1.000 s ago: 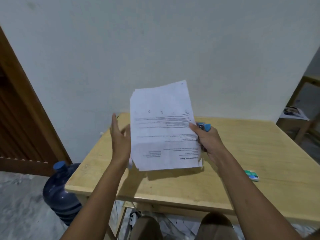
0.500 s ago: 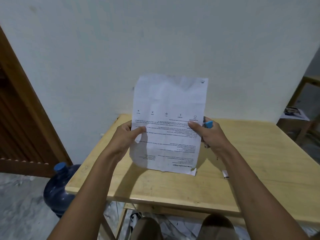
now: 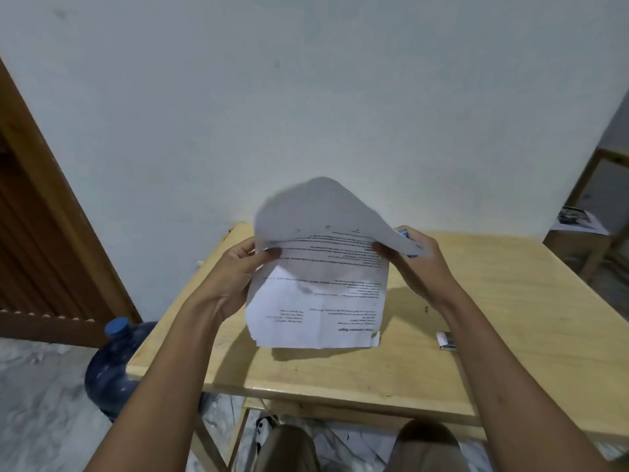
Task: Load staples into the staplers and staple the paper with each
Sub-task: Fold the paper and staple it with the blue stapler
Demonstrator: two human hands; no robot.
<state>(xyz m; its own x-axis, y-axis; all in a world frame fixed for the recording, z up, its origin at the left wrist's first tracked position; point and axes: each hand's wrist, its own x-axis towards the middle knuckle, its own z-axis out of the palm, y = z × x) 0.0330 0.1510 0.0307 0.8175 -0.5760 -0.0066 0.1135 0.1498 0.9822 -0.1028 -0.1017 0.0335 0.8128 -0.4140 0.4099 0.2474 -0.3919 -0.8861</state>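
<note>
A printed sheet of white paper (image 3: pixel 316 304) hangs upside down above the wooden table (image 3: pixel 510 301), its top half curling forward toward me. My left hand (image 3: pixel 238 270) pinches its left edge. My right hand (image 3: pixel 418 267) pinches the right edge and also holds a blue stapler (image 3: pixel 405 235), mostly hidden behind the paper and fingers. A small staple box (image 3: pixel 446 340) lies on the table to the right of the paper.
A blue water jug (image 3: pixel 114 366) stands on the floor left of the table. A wooden door (image 3: pixel 41 233) fills the left side. A wooden chair with a printed sheet (image 3: pixel 575 218) is at far right. My knees are under the table's front edge.
The paper went from upright and flat to folding over, its top half bending down toward me. Both hands shifted slightly lower and kept their pinch on its edges.
</note>
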